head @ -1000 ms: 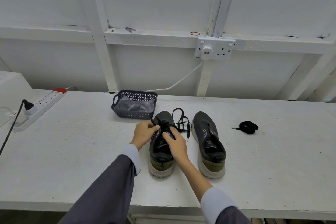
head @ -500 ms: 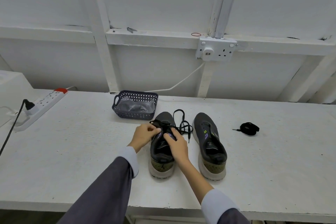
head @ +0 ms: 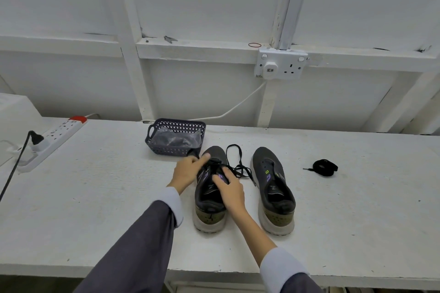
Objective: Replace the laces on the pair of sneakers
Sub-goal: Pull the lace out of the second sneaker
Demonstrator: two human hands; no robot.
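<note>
Two dark grey sneakers with olive heels stand side by side on the white table, toes pointing away. My left hand (head: 188, 170) pinches the black lace (head: 238, 164) at the left side of the left sneaker (head: 210, 200). My right hand (head: 229, 189) rests on that shoe's tongue, fingertips on the lace at the eyelets. The lace's loose end loops out on the table between the two shoes. The right sneaker (head: 273, 188) has no lace in its eyelets. A coiled black lace (head: 325, 167) lies to its right.
A dark plastic basket (head: 175, 137) holding a clear bag sits just behind the left sneaker. A white power strip (head: 51, 141) with a black plug lies at the far left. A wall socket (head: 281, 64) and white cable are on the wall behind.
My left hand has shifted slightly along the left shoe's side, its thumb now raised toward the toe. My right hand stays on the tongue. The lace loop has settled between the shoes.
</note>
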